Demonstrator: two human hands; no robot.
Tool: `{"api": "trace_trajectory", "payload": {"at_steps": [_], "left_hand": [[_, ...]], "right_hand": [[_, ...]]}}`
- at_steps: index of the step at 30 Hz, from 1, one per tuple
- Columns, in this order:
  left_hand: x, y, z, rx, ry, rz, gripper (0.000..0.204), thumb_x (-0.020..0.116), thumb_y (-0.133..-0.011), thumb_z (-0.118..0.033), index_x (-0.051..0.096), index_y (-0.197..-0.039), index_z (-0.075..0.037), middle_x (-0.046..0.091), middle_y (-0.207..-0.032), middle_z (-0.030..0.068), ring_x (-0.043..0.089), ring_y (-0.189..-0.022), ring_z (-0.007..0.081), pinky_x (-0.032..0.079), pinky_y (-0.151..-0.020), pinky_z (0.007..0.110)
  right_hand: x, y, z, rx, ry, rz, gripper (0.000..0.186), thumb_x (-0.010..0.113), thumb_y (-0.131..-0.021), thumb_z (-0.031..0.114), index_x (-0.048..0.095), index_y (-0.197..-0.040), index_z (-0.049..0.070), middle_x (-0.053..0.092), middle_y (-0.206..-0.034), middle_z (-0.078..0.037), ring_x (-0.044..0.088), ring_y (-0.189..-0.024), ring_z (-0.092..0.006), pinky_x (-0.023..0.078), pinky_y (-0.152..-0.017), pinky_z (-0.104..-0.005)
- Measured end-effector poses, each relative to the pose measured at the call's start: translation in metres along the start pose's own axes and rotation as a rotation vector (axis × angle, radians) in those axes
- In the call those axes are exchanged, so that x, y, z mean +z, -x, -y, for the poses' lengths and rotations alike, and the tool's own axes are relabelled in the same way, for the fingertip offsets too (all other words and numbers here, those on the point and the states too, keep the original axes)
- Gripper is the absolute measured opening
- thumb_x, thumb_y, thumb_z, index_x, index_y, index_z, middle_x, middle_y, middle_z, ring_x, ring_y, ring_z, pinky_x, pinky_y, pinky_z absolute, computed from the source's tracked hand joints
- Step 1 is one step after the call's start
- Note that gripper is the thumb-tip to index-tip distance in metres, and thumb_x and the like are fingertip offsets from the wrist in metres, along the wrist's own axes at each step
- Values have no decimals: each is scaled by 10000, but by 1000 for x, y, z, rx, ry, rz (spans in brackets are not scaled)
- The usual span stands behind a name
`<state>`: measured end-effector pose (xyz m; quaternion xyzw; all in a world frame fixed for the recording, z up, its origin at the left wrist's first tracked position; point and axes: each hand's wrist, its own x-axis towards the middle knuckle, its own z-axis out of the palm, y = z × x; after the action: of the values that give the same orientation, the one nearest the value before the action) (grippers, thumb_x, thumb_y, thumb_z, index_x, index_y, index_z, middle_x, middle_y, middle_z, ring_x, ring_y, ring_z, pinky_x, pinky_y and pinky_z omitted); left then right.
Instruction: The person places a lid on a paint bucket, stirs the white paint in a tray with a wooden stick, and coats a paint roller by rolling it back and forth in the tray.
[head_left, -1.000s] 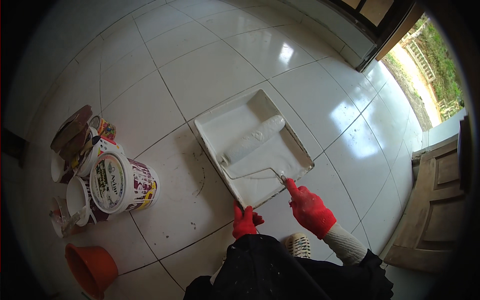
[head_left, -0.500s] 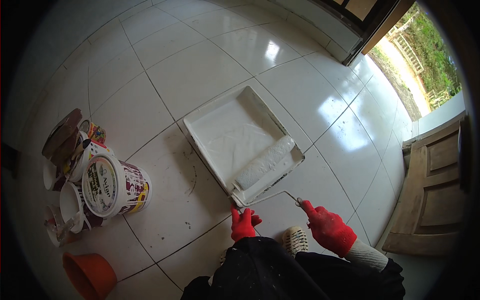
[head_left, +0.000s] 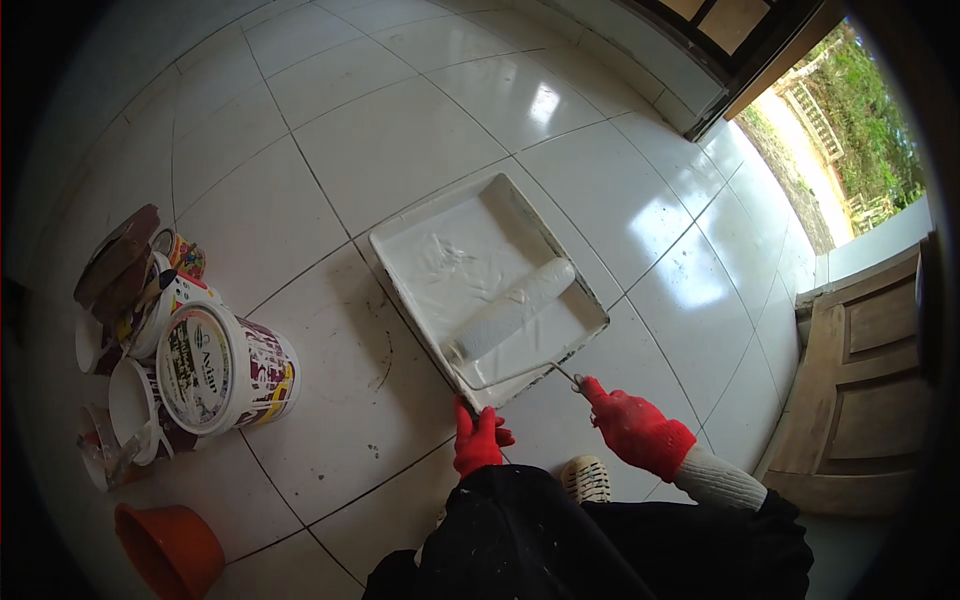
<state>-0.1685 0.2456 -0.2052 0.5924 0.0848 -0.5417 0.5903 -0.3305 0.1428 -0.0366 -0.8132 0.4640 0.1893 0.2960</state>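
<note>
A paint tray (head_left: 400, 285) with white paint in it lies on the tiled floor in front of me. Across its near half rests a white paint roller (head_left: 515, 310), coated in paint, its wire frame bending over the tray's near right edge. My right hand (head_left: 640, 430), in a red glove, is closed around the roller's handle. At the tray's nearest corner is my left hand (head_left: 480, 440), also red-gloved, its fingers gripping the rim there.
To the left stand a white lidded paint bucket (head_left: 270, 375), several other tubs and cans, and an orange pot (head_left: 170, 550). A wooden door (head_left: 850, 400) stands at the right beside a doorway to outdoors. My shoe (head_left: 585, 478) is near the tray.
The roller has moved up and left, away from the tray's near edge, and my right hand has gone with it. Fresh ripples mark the paint. My left hand stays at the corner.
</note>
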Motion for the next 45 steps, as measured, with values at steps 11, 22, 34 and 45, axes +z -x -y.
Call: {"api": "trace_trajectory", "payload": {"at_steps": [11, 22, 34, 45], "left_hand": [[-3, -6, 2, -7, 49, 20, 673, 596, -966, -153, 265, -1551, -192, 622, -838, 95, 611, -571, 175, 585, -525, 341], [-2, -7, 3, 12, 60, 41, 696, 600, -959, -159, 236, -1552, -185, 608, -828, 87, 608, -576, 168, 590, -546, 336], [4, -3, 7, 31, 233, 15, 680, 613, -965, -145, 278, -1556, -133, 637, -877, 55, 582, -542, 133, 580, -546, 303], [7, -1, 5, 17, 126, -35, 679, 574, -954, -120, 266, -1557, -155, 589, -812, 83, 586, -563, 154, 579, -537, 327]], "right_hand": [[-2, -46, 1, -129, -42, -153, 523, 523, -967, 96, 354, -1456, 20, 640, -931, -198, 648, -813, -356, 517, -709, -446], [-22, 0, 15, -100, 41, -170, 500, 527, -969, 91, 365, -1440, 55, 646, -912, -185, 652, -754, -352, 523, -647, -444], [-17, 59, 7, 63, 91, 9, 466, 516, -990, 118, 365, -1429, 79, 638, -910, -180, 651, -724, -329, 526, -612, -434], [-15, -3, -3, -26, 16, -32, 493, 490, -955, 27, 377, -1432, 83, 666, -895, -153, 669, -765, -311, 542, -665, -415]]}}
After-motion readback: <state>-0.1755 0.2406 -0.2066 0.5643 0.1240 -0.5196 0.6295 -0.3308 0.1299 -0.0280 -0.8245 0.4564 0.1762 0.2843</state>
